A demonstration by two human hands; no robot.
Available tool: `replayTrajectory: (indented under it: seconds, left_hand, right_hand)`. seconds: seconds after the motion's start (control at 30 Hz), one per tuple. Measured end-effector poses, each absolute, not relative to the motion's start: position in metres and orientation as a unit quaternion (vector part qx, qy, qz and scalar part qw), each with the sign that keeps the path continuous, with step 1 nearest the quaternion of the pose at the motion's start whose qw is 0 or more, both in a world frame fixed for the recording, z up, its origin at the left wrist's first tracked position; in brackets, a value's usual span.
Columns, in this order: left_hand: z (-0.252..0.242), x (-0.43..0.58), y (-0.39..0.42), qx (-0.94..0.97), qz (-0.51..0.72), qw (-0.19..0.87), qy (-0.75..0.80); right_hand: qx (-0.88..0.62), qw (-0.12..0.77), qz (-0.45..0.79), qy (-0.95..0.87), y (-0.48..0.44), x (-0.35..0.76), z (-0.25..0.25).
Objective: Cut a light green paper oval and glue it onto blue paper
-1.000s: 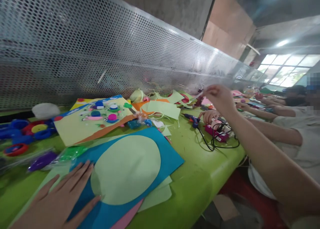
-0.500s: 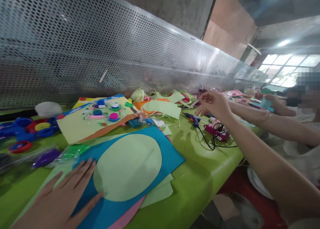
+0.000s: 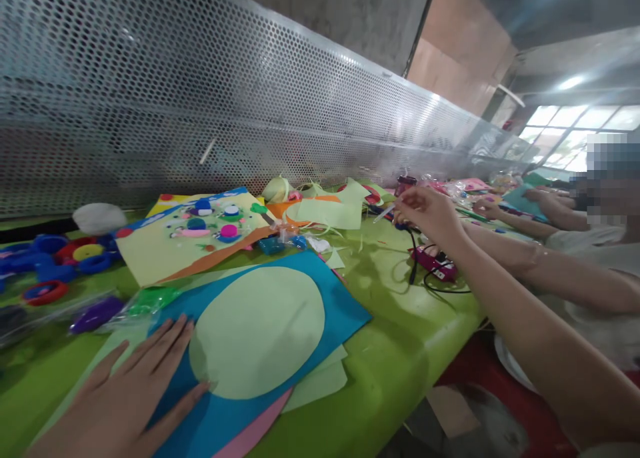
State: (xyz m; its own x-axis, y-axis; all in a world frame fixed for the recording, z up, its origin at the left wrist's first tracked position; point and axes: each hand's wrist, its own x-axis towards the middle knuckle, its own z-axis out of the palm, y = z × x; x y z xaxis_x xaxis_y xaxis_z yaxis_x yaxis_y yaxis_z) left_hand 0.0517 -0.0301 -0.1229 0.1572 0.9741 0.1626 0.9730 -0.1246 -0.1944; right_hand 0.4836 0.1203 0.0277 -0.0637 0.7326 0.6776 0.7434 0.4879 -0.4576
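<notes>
My left hand (image 3: 125, 391) lies flat, fingers spread, on a blue sheet (image 3: 345, 311) and near the left edge of a pale green paper oval (image 3: 260, 331) on top of it. More pale green sheets and a pink one stick out below. My right hand (image 3: 427, 211) is raised over the far part of the table, thumb and fingers pinching a thin translucent stick (image 3: 384, 213) that looks like a glue stick. Behind those fingers a blue glue gun (image 3: 403, 227) is mostly hidden; whether they touch it I cannot make out. Its black cable (image 3: 415, 258) hangs below.
A decorated card (image 3: 150, 251) leans at the back left, beside blue and red rings (image 3: 45, 291) and bagged purple clay (image 3: 97, 313). A magenta power strip (image 3: 435, 265) lies under my right forearm. Another person's arms (image 3: 565, 265) reach in from the right. Perforated metal panel (image 3: 225, 98) behind.
My right hand now shows the translucent stick at its fingertips. The glue gun has shifted away from me, behind the hand, and its cable has moved. My left hand stays in place.
</notes>
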Motion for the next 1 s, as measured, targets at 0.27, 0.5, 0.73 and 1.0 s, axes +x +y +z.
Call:
replayTrajectory:
  seconds: [0.27,0.5,0.73,1.0]
  left_hand:
    - [-0.116,0.058,-0.033,-0.747,0.0,0.134,-0.652]
    - [-0.117,0.055,-0.033,-0.748,0.015,0.12,-0.653]
    - [-0.125,0.052,-0.032,-0.756,-0.003,0.157,-0.635]
    - [-0.11,0.061,-0.033,-0.742,0.037,0.083,-0.664]
  right_hand:
    - [-0.517,0.455,-0.013,-0.725,0.115,0.486,0.028]
    - [-0.534,0.442,0.012,-0.72,0.101,0.491,0.023]
    - [-0.508,0.445,0.045,-0.736,0.092,0.489,0.017]
    - [-0.517,0.458,-0.033,-0.723,0.088,0.496,0.0]
